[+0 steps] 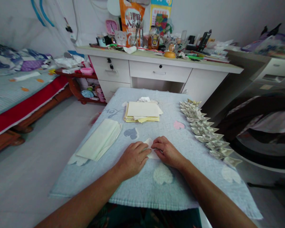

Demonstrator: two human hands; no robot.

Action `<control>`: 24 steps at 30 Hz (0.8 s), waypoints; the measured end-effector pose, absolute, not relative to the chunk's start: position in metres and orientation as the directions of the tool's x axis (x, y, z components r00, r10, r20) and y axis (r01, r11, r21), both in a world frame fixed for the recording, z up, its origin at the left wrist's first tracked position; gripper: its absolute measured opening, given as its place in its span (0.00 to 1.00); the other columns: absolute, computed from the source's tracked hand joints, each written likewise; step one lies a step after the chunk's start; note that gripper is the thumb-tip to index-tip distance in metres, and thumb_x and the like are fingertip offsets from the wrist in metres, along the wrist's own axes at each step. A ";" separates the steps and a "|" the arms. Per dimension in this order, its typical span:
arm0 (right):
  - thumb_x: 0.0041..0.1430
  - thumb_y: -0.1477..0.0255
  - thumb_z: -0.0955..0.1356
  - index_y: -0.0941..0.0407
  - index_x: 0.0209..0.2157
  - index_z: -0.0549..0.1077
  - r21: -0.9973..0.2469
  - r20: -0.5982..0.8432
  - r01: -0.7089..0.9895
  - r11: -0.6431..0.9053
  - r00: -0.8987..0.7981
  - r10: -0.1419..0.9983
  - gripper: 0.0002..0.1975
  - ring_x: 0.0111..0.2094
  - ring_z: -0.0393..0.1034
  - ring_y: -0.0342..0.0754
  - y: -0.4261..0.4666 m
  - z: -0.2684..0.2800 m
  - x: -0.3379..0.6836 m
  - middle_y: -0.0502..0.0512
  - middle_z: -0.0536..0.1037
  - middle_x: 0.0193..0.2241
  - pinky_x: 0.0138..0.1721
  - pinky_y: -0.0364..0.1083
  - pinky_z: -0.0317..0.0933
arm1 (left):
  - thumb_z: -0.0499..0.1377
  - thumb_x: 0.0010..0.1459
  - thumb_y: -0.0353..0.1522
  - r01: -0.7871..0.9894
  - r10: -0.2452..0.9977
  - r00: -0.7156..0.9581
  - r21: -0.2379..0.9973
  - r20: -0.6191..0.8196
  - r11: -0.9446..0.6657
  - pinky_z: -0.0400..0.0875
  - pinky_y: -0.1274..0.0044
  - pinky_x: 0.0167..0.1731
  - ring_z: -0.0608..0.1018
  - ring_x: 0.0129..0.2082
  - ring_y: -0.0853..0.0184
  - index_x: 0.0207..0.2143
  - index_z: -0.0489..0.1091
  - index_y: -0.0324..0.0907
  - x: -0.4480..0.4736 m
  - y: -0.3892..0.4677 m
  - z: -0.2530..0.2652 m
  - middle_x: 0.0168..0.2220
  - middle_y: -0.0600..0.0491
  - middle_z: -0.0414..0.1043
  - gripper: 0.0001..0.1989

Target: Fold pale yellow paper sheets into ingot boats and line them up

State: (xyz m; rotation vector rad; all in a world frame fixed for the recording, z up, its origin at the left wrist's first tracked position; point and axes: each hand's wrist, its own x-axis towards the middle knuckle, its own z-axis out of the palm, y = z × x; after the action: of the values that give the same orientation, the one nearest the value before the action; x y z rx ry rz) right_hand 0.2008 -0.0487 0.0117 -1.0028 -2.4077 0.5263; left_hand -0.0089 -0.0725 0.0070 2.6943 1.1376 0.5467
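A small piece of white paper (153, 154), partly folded, lies on the cloth-covered table (142, 186) between my hands. My left hand (135, 158) has its fingers curled together over the paper's left side. From the right, my right hand (167, 151) grips the paper with thumb and fingers closed; the fingertips hide part of the folds. Beyond them sits a stack of white and yellow paper sheets (143, 109). To the left lies a pile of larger pale sheets (98, 139). Several folded paper boats (205, 130) stand in a row along the table's right side.
A white desk (159, 70) crowded with jars, a pink clock (111, 27) and an orange bag (131, 20) stands behind the table. At the right is a washing machine (275, 74) with its round door open. A bed (21, 88) is at the left.
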 end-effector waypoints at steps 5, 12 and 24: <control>0.56 0.79 0.66 0.56 0.40 0.71 -0.538 0.286 0.562 0.628 -0.579 0.763 0.09 0.43 0.62 0.51 -0.048 0.015 0.206 0.57 0.69 0.40 0.47 0.51 0.58 | 0.57 0.59 0.32 0.653 0.730 0.630 0.330 0.263 -0.682 0.64 0.63 0.50 0.68 0.50 0.58 0.48 0.69 0.44 -0.010 -0.071 0.005 0.50 0.48 0.69 0.14; 0.46 0.55 0.74 0.55 0.42 0.68 -0.517 0.152 0.602 0.609 -0.636 0.757 0.26 0.43 0.58 0.54 -0.050 0.024 0.212 0.57 0.66 0.41 0.46 0.53 0.55 | 0.60 0.56 0.34 0.612 0.755 0.607 0.459 0.249 -0.644 0.64 0.65 0.49 0.68 0.49 0.59 0.47 0.71 0.46 -0.013 -0.065 0.004 0.49 0.49 0.69 0.15; 0.52 0.54 0.71 0.54 0.40 0.69 -0.500 0.093 0.623 0.602 -0.652 0.752 0.21 0.43 0.57 0.53 -0.048 0.020 0.211 0.56 0.65 0.40 0.46 0.52 0.52 | 0.54 0.62 0.35 0.602 0.759 0.608 0.488 0.232 -0.632 0.63 0.66 0.49 0.68 0.48 0.61 0.46 0.72 0.46 -0.012 -0.061 0.006 0.47 0.50 0.69 0.12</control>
State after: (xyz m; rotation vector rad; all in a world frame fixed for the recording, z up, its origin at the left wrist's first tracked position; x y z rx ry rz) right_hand 0.2113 -0.0478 0.0195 -1.1204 -2.5371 0.6248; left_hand -0.0122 -0.0609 0.0060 2.4753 1.0938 0.6015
